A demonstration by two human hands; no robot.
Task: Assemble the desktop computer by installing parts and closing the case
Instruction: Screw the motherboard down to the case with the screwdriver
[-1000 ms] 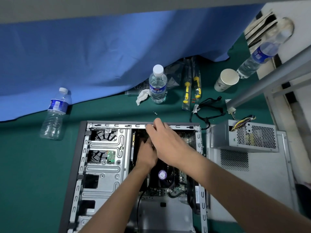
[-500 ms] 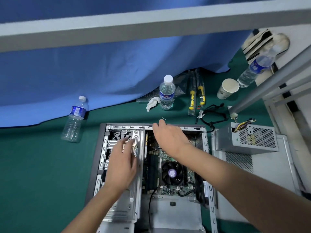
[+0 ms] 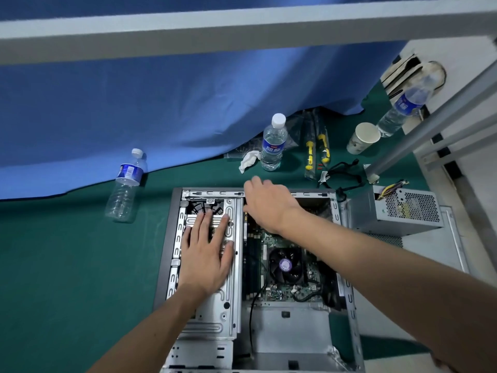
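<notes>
An open desktop case (image 3: 172, 238) lies on its side on the green table. My left hand (image 3: 205, 250) lies flat with spread fingers on the silver drive cage (image 3: 228, 305) in the case's left half. My right hand (image 3: 265, 201) reaches over the case's far rim; its fingertips are blurred, so what they touch cannot be made out. The motherboard (image 3: 256, 246) with its black CPU fan (image 3: 286, 263) is exposed on the right. A grey power supply (image 3: 395, 211) sits outside the case, on the loose side panel (image 3: 435, 254).
Three water bottles stand or lie around: one (image 3: 125, 185) at left, one (image 3: 273, 142) behind the case, one (image 3: 406, 106) at far right. A paper cup (image 3: 363, 137), yellow-handled tools (image 3: 316, 149), black cables (image 3: 341, 175), a crumpled tissue (image 3: 248, 161) and a blue cloth (image 3: 161, 109) lie beyond.
My left hand came out from inside the case and now lies flat on the drive cage. My right hand slid up to the far rim. The camera tilted upward.
</notes>
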